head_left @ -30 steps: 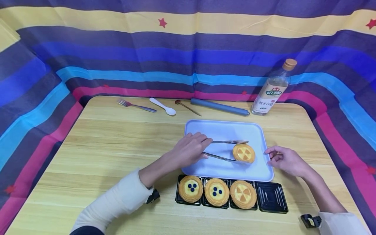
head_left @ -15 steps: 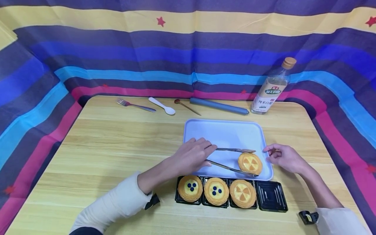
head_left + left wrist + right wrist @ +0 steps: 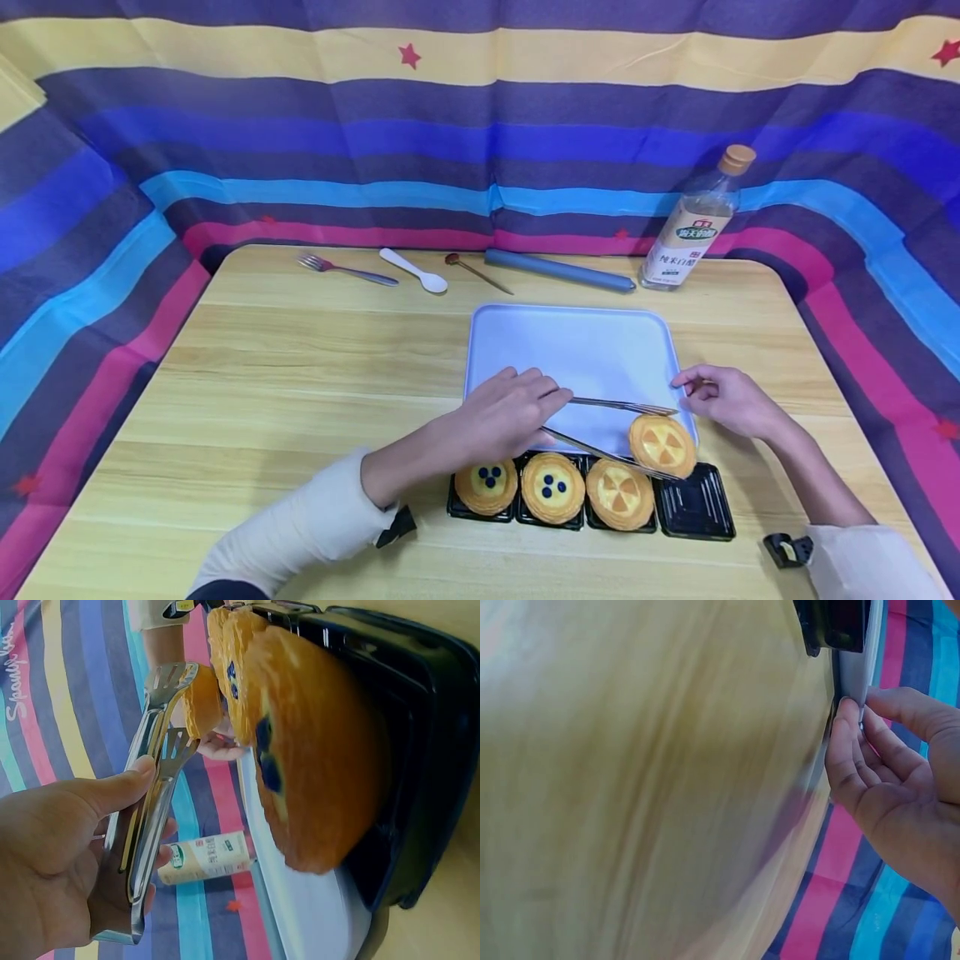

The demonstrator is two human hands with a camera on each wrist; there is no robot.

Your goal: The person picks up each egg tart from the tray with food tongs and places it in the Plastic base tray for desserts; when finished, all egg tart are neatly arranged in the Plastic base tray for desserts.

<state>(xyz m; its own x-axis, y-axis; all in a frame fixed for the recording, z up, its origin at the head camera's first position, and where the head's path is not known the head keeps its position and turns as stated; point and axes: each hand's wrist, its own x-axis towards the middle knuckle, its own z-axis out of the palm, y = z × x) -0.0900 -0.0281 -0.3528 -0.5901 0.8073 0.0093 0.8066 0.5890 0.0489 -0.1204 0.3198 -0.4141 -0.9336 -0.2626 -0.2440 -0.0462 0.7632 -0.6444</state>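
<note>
Metal tongs (image 3: 624, 406) are gripped in my left hand (image 3: 510, 417), thumb on one arm in the left wrist view. Between the tong tips hangs a round tart (image 3: 663, 447) with a wedge-patterned top, over the near right corner of the light blue tray (image 3: 562, 342). My right hand (image 3: 733, 404) pinches the tray's right rim between thumb and fingers, as the right wrist view also shows. Below the held tart is a black plastic box (image 3: 696, 508) with nothing in it. To its left, a matching wedge-topped tart (image 3: 620, 497) sits in another black box.
Two tarts with dark berries, a middle one (image 3: 552, 492) and a left one (image 3: 486, 492), sit in black boxes in the same row. Along the back lie a fork (image 3: 348, 270), white spoon (image 3: 414, 271), thin stick (image 3: 480, 274) and blue-grey rod (image 3: 558, 271). A bottle (image 3: 688, 229) stands right.
My left hand has moved right and toward the near edge, carrying the tart in the tongs from over the tray to its near right corner. The right hand stays at the tray rim.
</note>
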